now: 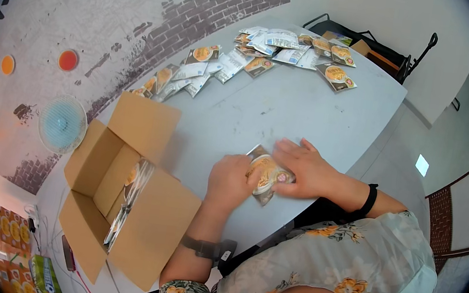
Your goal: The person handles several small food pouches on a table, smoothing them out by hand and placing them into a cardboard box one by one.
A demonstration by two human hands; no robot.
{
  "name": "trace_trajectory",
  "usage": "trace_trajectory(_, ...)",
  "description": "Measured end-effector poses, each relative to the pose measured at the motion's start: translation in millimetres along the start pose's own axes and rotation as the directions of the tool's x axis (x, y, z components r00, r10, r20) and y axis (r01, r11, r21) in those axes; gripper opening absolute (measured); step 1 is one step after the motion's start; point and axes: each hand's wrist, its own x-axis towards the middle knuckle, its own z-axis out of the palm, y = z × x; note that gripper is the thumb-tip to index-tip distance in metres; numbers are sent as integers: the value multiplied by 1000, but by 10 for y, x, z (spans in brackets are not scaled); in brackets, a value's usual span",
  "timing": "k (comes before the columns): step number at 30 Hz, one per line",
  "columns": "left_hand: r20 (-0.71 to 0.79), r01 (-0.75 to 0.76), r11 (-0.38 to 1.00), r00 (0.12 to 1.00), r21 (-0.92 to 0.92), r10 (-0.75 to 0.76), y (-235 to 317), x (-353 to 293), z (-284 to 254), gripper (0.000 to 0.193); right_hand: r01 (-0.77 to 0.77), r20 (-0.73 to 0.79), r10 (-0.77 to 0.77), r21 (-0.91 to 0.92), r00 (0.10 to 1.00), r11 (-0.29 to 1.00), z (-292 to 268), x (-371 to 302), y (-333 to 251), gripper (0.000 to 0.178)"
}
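Note:
A flat food packet (269,175), brown with a printed bowl of noodles, lies on the white table in front of me. My left hand (229,178) grips its left edge, with the fingers curled and the thumb over the printed face. Over the packet's right side, my right hand (311,171) rests flat with fingers stretched out, its thumb touching the print. To the left of my hands stands a cardboard box (156,225) with its flaps spread. Several similar packets (132,195) stand on edge inside it.
Along the table's far edge lies a loose pile of packets (281,38), some silver side up. A blue-white fan (62,124) is at the left by the wall. A black folding cart (377,50) stands behind the table. Cables and a phone (67,253) lie beyond the box.

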Motion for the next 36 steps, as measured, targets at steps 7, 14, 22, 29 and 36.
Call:
trace_trajectory(7, 24, 54, 998, 998, 36, -55, -13, 32, -31, 36, 76, -150, -65, 65, 987, 995, 57, -49, 5, 60)
trace_trajectory(14, 116, -176, 973, 974, -147, 194, -120, -44, 141, 54, 232, -156, -227, 12, 961, 973, 183, -62, -166, 76)
trace_trajectory(22, 124, -154, 979, 977, -137, 171, -46, -35, 137, 59, 232, -107, -236, -43, 966, 972, 225, -87, -125, 85)
trace_trajectory(29, 174, -144, 982, 971, -121, 163, 14, -14, 68, 64, 248, -50, -244, 120, 968, 961, 150, -44, 9, 86)
trace_trajectory(36, 128, -153, 986, 979, -73, 161, -41, -71, 117, 66, 250, -111, -244, 38, 963, 968, 214, -66, -27, 81)
